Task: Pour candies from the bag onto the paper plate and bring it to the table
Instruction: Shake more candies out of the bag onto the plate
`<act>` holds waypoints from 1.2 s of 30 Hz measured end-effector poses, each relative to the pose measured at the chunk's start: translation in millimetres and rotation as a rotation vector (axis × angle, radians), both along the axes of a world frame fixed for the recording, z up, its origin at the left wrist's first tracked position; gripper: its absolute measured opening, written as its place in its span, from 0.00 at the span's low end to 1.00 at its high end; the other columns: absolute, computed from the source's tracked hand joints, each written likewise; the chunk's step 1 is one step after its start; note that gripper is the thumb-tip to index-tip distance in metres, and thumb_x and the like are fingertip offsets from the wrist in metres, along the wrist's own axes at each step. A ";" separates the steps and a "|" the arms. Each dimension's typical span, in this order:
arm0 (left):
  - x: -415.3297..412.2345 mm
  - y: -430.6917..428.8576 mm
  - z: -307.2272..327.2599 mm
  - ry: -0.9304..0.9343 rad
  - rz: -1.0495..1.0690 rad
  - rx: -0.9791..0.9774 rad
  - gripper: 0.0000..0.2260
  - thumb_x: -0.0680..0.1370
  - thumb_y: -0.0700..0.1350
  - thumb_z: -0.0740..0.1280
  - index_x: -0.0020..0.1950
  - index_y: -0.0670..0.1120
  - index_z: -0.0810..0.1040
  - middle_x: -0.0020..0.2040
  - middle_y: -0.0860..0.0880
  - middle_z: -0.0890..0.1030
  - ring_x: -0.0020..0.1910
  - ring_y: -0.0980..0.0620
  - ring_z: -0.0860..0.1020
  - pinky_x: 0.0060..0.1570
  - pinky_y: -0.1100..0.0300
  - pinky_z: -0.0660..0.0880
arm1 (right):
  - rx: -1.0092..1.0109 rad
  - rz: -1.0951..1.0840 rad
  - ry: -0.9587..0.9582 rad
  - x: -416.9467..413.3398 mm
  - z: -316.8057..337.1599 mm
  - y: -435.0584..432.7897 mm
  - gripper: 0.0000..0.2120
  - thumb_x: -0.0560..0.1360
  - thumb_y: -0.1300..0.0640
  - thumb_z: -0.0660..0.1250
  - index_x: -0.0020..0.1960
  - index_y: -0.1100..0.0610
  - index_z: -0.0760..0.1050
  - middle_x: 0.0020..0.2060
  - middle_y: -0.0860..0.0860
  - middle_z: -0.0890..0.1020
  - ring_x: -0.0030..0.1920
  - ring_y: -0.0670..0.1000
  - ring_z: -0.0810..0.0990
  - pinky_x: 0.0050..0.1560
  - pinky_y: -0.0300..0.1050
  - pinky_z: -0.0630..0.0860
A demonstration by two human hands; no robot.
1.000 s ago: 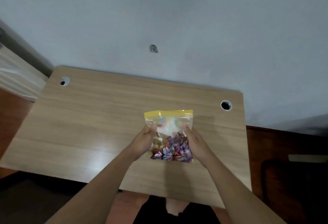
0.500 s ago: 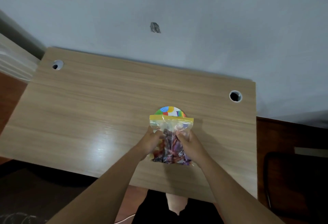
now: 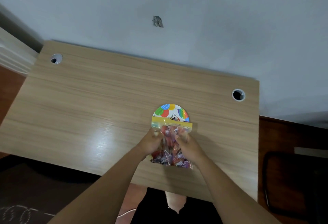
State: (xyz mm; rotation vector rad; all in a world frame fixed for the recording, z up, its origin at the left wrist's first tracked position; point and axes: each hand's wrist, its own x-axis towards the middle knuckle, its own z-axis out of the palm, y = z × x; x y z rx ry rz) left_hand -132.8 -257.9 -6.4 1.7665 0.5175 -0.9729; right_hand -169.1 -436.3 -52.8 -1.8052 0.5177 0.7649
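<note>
A clear zip bag of wrapped candies [image 3: 170,152] with a yellow seal strip is held between both hands above the wooden desk [image 3: 88,108]. My left hand [image 3: 150,143] grips its left side and my right hand [image 3: 189,146] grips its right side, both just under the strip. Behind the bag lies a round paper plate [image 3: 171,112] printed with coloured balloons; the bag's top covers the plate's near half. The seal looks closed.
Two round cable holes sit in the desk, one at the far left [image 3: 56,58] and one at the far right [image 3: 238,94]. A grey wall rises behind the desk. A dark chair [image 3: 292,179] stands at the right, and my legs show below the desk's near edge.
The bag has tipped forward and down, its yellow strip now lying over the plate. Both hands slid closer together on the bag. The plate, hidden at first, is now in view.
</note>
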 end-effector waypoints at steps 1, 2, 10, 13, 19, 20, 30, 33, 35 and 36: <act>-0.5 0.0 -0.1 -0.002 -0.013 0.009 0.12 0.87 0.39 0.60 0.46 0.53 0.72 0.45 0.47 0.79 0.42 0.49 0.78 0.41 0.58 0.75 | 0.008 0.003 0.006 0.4 1.5 0.6 0.09 0.87 0.47 0.63 0.52 0.42 0.81 0.58 0.56 0.90 0.60 0.60 0.88 0.65 0.55 0.81; -0.9 0.3 -1.0 -0.005 -0.025 0.018 0.13 0.86 0.39 0.60 0.45 0.52 0.72 0.45 0.46 0.79 0.43 0.47 0.78 0.41 0.58 0.75 | 0.012 0.008 0.013 0.0 1.8 1.0 0.09 0.87 0.48 0.63 0.54 0.45 0.82 0.59 0.56 0.89 0.61 0.59 0.87 0.66 0.54 0.81; -5.9 13.0 -11.5 0.021 0.024 0.051 0.10 0.85 0.44 0.66 0.44 0.52 0.79 0.34 0.60 0.86 0.41 0.54 0.84 0.46 0.62 0.83 | -0.008 -0.013 0.036 -5.7 0.6 1.4 0.09 0.86 0.49 0.65 0.60 0.46 0.84 0.54 0.46 0.87 0.59 0.50 0.85 0.64 0.46 0.78; -7.3 17.1 -16.8 0.029 0.038 0.048 0.06 0.83 0.49 0.69 0.57 0.50 0.82 0.52 0.52 0.86 0.53 0.48 0.85 0.63 0.47 0.83 | -0.007 -0.033 0.029 -7.0 0.0 1.1 0.12 0.86 0.48 0.67 0.67 0.47 0.83 0.55 0.45 0.86 0.59 0.49 0.84 0.65 0.45 0.77; -8.6 18.9 -21.5 0.051 0.100 0.025 0.11 0.83 0.49 0.70 0.63 0.47 0.83 0.57 0.43 0.89 0.57 0.40 0.88 0.58 0.47 0.84 | -0.004 -0.037 0.041 -7.1 4.6 1.3 0.14 0.86 0.50 0.67 0.68 0.52 0.83 0.55 0.46 0.86 0.59 0.49 0.84 0.58 0.41 0.74; -9.1 19.2 -22.1 0.049 0.110 0.023 0.10 0.83 0.49 0.71 0.62 0.47 0.84 0.57 0.42 0.89 0.57 0.40 0.88 0.59 0.46 0.84 | 0.003 -0.047 0.035 -7.1 5.1 1.7 0.14 0.86 0.51 0.67 0.68 0.53 0.83 0.56 0.46 0.86 0.60 0.48 0.84 0.58 0.40 0.73; -15.3 27.5 -39.0 0.057 0.106 0.031 0.16 0.76 0.55 0.72 0.59 0.49 0.85 0.56 0.44 0.89 0.55 0.41 0.88 0.61 0.39 0.84 | 0.006 -0.022 0.051 -11.3 13.0 0.4 0.20 0.87 0.49 0.66 0.77 0.53 0.78 0.72 0.50 0.82 0.65 0.46 0.78 0.66 0.41 0.71; -15.7 27.9 -38.5 0.059 0.114 0.022 0.14 0.80 0.53 0.71 0.62 0.48 0.83 0.57 0.43 0.89 0.56 0.41 0.88 0.62 0.39 0.84 | 0.004 -0.020 0.050 -11.9 17.4 0.0 0.20 0.87 0.50 0.66 0.77 0.54 0.78 0.70 0.50 0.83 0.64 0.45 0.78 0.65 0.40 0.70; -15.7 27.4 -36.4 0.047 0.115 0.030 0.13 0.82 0.53 0.70 0.63 0.51 0.82 0.58 0.44 0.89 0.57 0.41 0.87 0.63 0.41 0.83 | 0.010 -0.031 0.055 -11.9 17.1 -0.4 0.20 0.86 0.49 0.67 0.77 0.53 0.78 0.69 0.50 0.84 0.63 0.47 0.80 0.64 0.41 0.71; -15.9 27.6 -35.6 0.042 0.111 0.036 0.12 0.82 0.54 0.69 0.63 0.52 0.81 0.57 0.45 0.89 0.56 0.42 0.87 0.63 0.41 0.83 | 0.012 -0.036 0.060 -12.4 16.4 -0.6 0.21 0.86 0.47 0.67 0.77 0.52 0.77 0.70 0.50 0.84 0.63 0.47 0.80 0.64 0.42 0.72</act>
